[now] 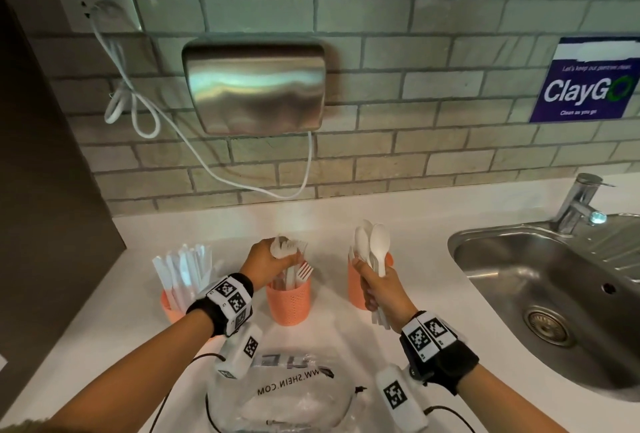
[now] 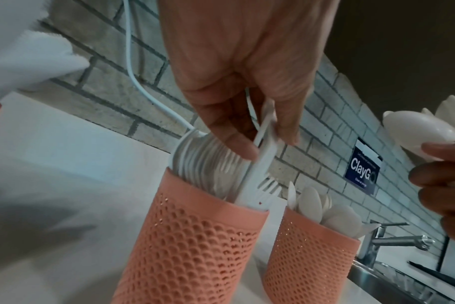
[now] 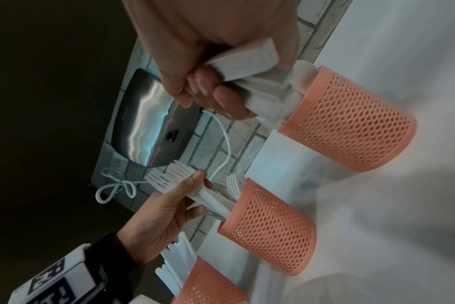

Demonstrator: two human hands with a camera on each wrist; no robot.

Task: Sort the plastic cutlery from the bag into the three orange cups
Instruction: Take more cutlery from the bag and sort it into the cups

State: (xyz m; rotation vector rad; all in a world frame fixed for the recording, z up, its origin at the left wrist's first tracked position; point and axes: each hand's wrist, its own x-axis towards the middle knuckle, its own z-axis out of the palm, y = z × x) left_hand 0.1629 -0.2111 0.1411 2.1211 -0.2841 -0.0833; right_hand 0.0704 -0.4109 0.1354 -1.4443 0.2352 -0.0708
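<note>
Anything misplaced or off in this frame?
Nothing stands out. Knives fill the left cup, forks the middle cup, spoons the right cup. Left hand grips a fork bundle, right hand a spoon bundle. All cups stand upright.

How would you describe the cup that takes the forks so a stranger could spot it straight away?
Find the steel hand dryer on the brick wall; three orange cups stand in a row on the white counter below it. The fork cup is the middle one, with tines showing, knives to its left and spoons to its right.
</note>
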